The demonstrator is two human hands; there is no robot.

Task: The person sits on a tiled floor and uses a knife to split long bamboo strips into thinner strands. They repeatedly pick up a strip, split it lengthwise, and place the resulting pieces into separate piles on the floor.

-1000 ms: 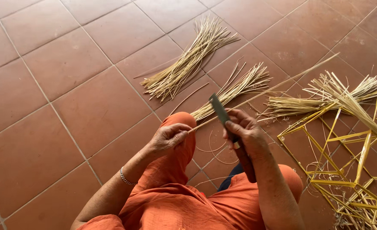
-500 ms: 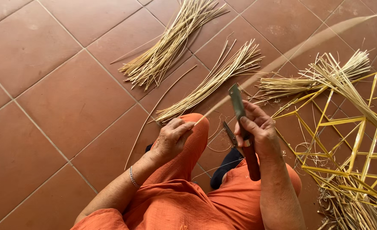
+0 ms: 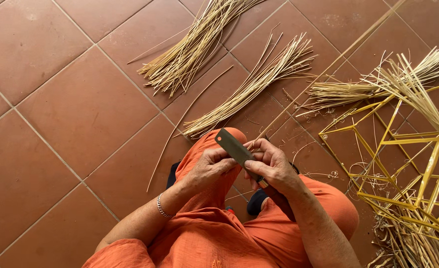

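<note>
Bamboo work is under way over the orange-clad knees: the right hand (image 3: 274, 168) grips a knife (image 3: 235, 147) by its handle, blade slanting up toward ten o'clock, while the left hand (image 3: 210, 166) pinches a thin strip (image 3: 329, 67) against the blade's edge. That strip runs off toward one o'clock, over the tiled floor (image 3: 70, 109). Splitting or shaving looks to be the step in hand; the next stroke calls for steady thumbs. Bundles of strips (image 3: 249, 87) lie at twelve, a yellow frame (image 3: 403, 144) at three.
</note>
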